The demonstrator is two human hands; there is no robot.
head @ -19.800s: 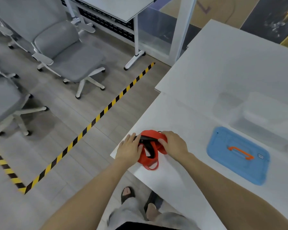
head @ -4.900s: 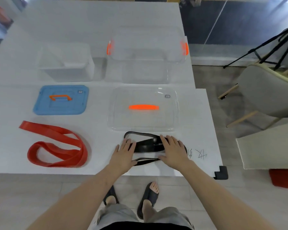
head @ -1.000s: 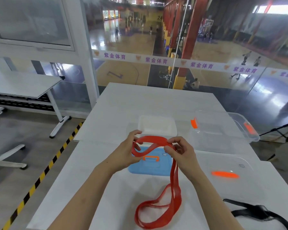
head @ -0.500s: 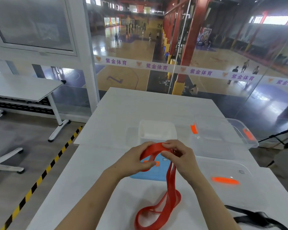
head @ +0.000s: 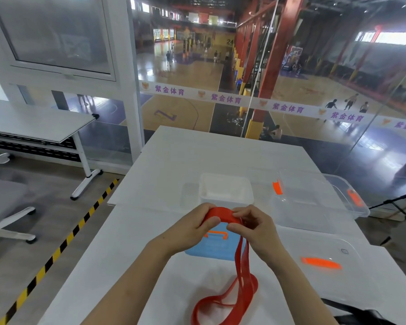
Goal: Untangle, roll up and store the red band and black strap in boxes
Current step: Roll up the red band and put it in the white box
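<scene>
The person is holding the red band [head: 220, 214] up above the white table [head: 136, 266] with both hands, close together in front of the chest. The left hand [head: 190, 231] is gripping one side of a small coil at the band's upper end, with the fingers curled over it and the thumb underneath. The right hand [head: 258, 228] is pinching the other side of the same coil, its fingers bent around the red material. From the coil, two flat strands of the band are hanging down past the right wrist, and the rest is lying on the table as a loose loop near the front edge. Behind the hands, a blue lid [head: 209, 249] with an orange handle is lying flat on the table, partly hidden by them. A small white box [head: 225, 195] is standing open just beyond it, and a larger clear box [head: 309, 207] with orange clips is standing to the right. A clear lid [head: 326, 247] with an orange handle is lying in front of that box. The black strap [head: 366, 316] is lying at the table's near right corner, well apart from both hands and mostly cut off by the frame.
</scene>
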